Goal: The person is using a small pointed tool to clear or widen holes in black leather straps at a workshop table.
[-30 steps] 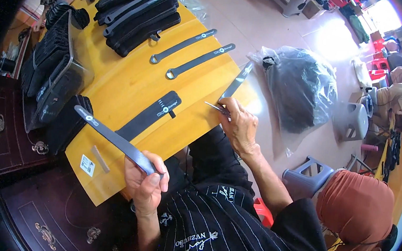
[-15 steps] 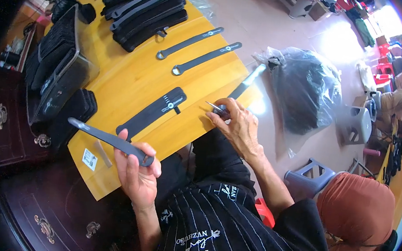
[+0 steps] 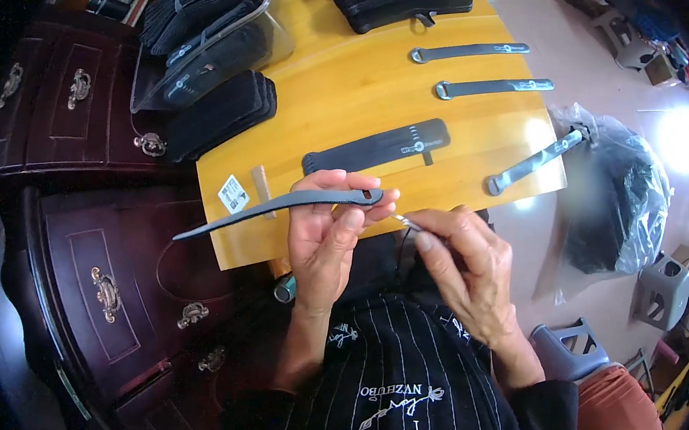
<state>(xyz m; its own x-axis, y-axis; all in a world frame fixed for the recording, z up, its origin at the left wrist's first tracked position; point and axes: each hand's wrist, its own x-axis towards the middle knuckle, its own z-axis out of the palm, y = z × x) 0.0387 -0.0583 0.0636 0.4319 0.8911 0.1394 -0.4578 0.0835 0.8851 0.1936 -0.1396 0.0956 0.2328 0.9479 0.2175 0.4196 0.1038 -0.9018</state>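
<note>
My left hand (image 3: 327, 242) pinches a dark grey strap (image 3: 280, 206) near its slotted end, fingers behind it and thumb in front. The strap's long tail points left and down, over the table edge. Close to that slotted end, my right hand (image 3: 470, 275) grips a slim tool with a pale metal tip (image 3: 403, 220); its handle is hidden in the fingers, so I cannot tell its kind. Behind my left hand a stack of dark straps (image 3: 379, 148) lies on the yellow table (image 3: 323, 90). A strap with a ring end (image 3: 533, 162) rests at the table's right corner.
Two ringed straps (image 3: 495, 88) lie farther back, near bundled black straps (image 3: 404, 3). At left, a clear bin (image 3: 274, 41) holds black pieces, with a black stack (image 3: 226, 115) beside it. Dark drawers (image 3: 110, 276) stand left. A plastic-wrapped bundle (image 3: 616, 198) and stools (image 3: 570, 349) are right.
My right hand has come off the table's right side to the strap's slotted end, uncovering the ringed strap there. My left hand has turned the strap and brought it nearer. The view has shifted.
</note>
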